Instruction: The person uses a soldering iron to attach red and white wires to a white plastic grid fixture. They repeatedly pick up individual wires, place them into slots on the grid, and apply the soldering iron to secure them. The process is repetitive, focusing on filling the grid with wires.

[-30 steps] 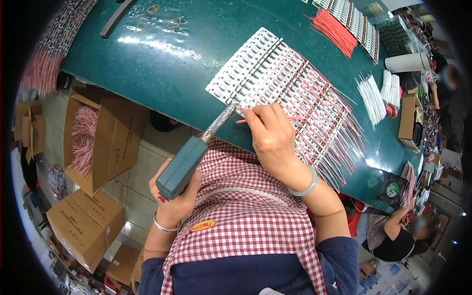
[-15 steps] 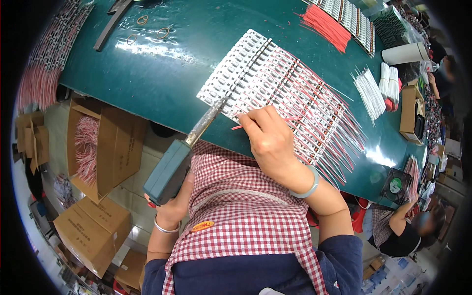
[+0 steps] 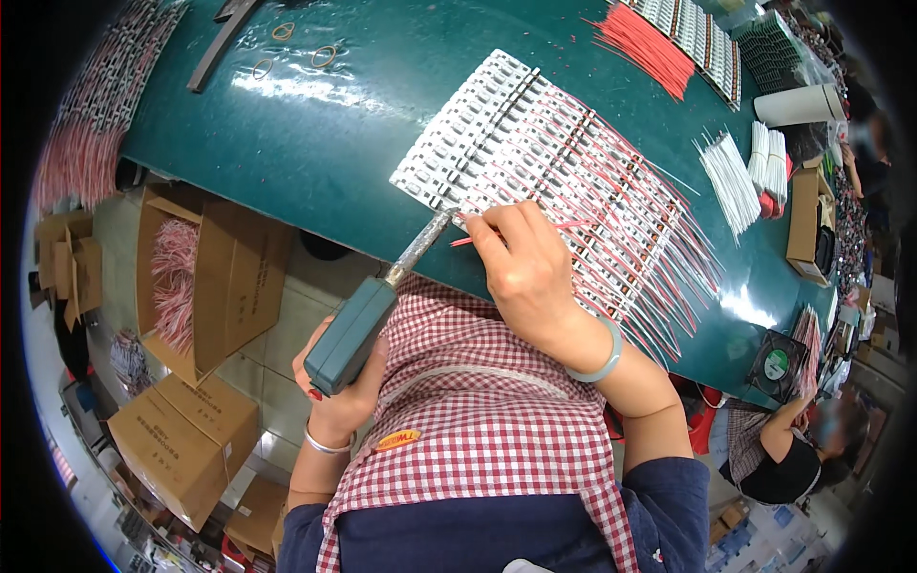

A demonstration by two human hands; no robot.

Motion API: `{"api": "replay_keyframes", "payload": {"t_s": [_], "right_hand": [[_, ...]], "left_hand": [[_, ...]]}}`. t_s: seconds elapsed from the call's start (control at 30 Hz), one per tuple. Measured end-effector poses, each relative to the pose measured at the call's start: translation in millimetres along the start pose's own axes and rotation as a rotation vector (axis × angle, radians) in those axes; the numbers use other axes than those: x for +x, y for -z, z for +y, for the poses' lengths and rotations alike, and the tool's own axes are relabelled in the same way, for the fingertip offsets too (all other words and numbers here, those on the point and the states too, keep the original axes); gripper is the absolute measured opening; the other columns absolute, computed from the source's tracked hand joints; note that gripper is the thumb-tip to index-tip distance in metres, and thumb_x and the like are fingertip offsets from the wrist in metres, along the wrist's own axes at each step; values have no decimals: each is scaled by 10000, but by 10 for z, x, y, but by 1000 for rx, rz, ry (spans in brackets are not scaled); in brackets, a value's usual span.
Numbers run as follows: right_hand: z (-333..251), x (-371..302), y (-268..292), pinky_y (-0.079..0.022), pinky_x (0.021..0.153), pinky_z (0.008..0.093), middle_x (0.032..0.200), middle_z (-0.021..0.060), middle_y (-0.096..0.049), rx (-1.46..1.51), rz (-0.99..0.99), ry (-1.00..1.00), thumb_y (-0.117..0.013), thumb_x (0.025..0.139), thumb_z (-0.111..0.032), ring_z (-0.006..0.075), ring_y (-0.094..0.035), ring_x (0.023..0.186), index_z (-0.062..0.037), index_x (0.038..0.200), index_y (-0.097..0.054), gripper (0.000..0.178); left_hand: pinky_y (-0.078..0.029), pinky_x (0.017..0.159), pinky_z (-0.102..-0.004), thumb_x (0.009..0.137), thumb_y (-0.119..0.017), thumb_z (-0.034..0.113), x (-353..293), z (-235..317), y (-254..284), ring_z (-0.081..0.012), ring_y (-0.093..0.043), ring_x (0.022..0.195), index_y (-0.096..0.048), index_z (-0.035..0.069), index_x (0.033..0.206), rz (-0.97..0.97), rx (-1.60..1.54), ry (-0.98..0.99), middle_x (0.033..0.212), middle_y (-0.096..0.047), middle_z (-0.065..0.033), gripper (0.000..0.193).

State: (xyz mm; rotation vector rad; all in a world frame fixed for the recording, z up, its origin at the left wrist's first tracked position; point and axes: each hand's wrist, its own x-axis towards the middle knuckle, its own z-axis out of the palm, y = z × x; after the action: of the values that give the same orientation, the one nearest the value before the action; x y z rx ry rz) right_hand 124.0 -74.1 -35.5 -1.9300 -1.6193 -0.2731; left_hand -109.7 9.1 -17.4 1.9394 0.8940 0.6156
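My left hand [image 3: 346, 409] is wrapped round the teal body of a soldering gun [image 3: 351, 334]. The gun's metal barrel slants up to the near edge of a white panel of connected small parts [image 3: 468, 122], with its tip close to my right fingers. Pinched between the thumb and fingers of my right hand [image 3: 527, 267] is a red wire [image 3: 462, 242], its end poking out to the left. Many red and white wires [image 3: 659, 258] lie in rows across the panel's right side and trail past its edge. Where the tip meets the part is too small to make out.
Loose red wires [image 3: 645, 50] and white wires [image 3: 728, 186] lie at the far right. Rubber bands [image 3: 323, 56] and a dark metal bar [image 3: 222, 48] are at the far left. A wire-filled carton [image 3: 239, 296] stands below the table edge. A small fan [image 3: 775, 364] sits right.
The soldering gun's tip has come away from the seam along the panel, nearer to my right fingers. My right hand keeps its pinch almost in place. The whole view has shifted slightly.
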Motion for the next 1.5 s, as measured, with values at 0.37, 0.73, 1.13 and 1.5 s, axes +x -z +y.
{"api": "replay_keyframes", "payload": {"t_s": [0.37,0.73,1.13,1.5], "right_hand": [[-21,19,-12,-472,621,339,824,105,-547,-14,-13,-5,-649,696,-22,250,-536,763,62,927,-676,247],[-79,37,38,-460,596,334,779,86,-531,-10,-17,-70,-689,703,-67,239,-535,752,40,880,-664,209],[6,228,415,-500,613,340,833,84,-604,212,36,-186,-664,709,13,237,-593,776,5,917,-687,209],[2386,840,443,-516,764,394,918,87,-643,-273,65,-124,-703,802,-41,280,-620,893,-75,940,-735,145]], "left_hand": [[-529,658,-308,781,-759,6,-10,-64,61,-218,-660,721,-682,-49,965,73,88,-130,888,-680,-119,207],[-469,551,-251,826,-723,-108,951,242,432,-109,-576,668,-645,-63,1133,606,81,-426,1055,-692,-112,320],[-404,474,-238,800,-722,-46,2896,-113,368,-116,-566,558,-686,-51,934,514,-489,-15,843,-685,-80,139],[-385,466,-236,805,-702,-58,1986,51,197,-120,-536,559,-654,-94,1032,442,-546,78,884,-652,-114,235]]}}
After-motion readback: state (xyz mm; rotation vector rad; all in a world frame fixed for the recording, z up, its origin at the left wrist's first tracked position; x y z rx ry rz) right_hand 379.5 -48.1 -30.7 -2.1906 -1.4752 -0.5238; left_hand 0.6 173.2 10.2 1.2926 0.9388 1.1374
